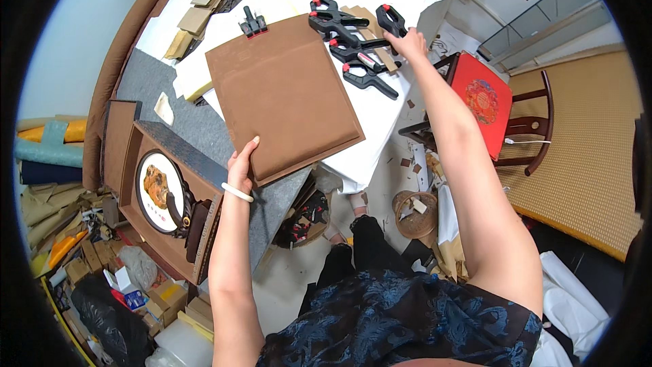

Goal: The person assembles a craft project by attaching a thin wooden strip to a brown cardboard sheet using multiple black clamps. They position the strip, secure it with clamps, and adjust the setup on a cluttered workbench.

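A large brown suede-like panel (285,98) with a raised border lies partly over the table's near edge. My left hand (241,163) grips its near left corner, thumb on top and the other fingers hidden underneath. One black spring clamp (253,25) with red tips is fixed on the panel's far edge. At the right, my right hand (409,45) is closed around another black spring clamp (391,20), its red-tipped jaws pointing away from me. Beside the panel's right edge lie several more such clamps (370,80), close to or overlapping one another.
A brown box (146,137) with a round framed piece (159,190) stands at the left. Small blocks (195,20) line the table's (377,112) far left. A red-seated chair (481,92) and a basket (415,214) stand at the right. Cartons and bags crowd the lower left.
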Demonstrator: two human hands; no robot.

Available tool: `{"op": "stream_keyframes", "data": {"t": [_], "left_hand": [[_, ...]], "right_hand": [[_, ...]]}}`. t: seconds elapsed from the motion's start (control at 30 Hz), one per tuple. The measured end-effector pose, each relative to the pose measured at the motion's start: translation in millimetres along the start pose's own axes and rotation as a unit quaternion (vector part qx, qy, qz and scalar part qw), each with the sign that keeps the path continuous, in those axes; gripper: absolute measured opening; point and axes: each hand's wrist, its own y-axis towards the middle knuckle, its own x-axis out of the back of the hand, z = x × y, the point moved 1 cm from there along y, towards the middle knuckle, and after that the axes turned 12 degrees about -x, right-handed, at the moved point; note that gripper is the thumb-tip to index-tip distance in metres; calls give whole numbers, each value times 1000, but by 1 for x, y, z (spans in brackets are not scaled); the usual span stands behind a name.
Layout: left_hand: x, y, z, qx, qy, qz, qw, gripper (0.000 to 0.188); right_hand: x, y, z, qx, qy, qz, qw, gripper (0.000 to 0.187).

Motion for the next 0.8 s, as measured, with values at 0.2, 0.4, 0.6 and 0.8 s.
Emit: {"op": "stream_keyframes", "data": {"t": [0.2,0.4,0.6,0.8], "left_hand": [[19,0,9,-5,-4,-2,1000,64],[3,16,10,14,8,18,1000,61],[22,6,11,14,15,8,1000,65],[20,21,17,36,2,41,998,68]], "right_hand": [[-57,15,-2,138,21,-41,989,47],[-85,56,-57,39,160,110,980,40],[-16,-5,-76,90,476,16,875,30],[88,-144,-146,64,663,-98,739,24]]}}
